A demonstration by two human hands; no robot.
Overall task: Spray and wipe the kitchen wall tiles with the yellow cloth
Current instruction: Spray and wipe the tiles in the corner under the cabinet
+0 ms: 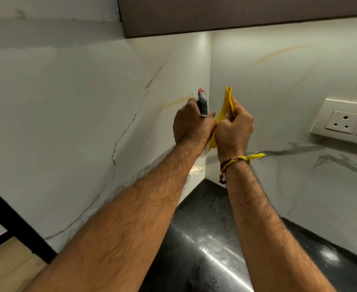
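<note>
Head view: the left hand (191, 123) grips a grey, red-tipped spray bottle (202, 104); the right hand (234, 127) clutches the ribbed yellow cloth (226, 108), both raised near glossy marble-veined wall tiles (78, 112). Any label seems hidden.

Nothing to read here: no lettering, brand, number or sign shows on anything in view, not on the spray bottle head (202, 104), the yellow cloth (226, 108) or the wall socket (345, 121).
</note>
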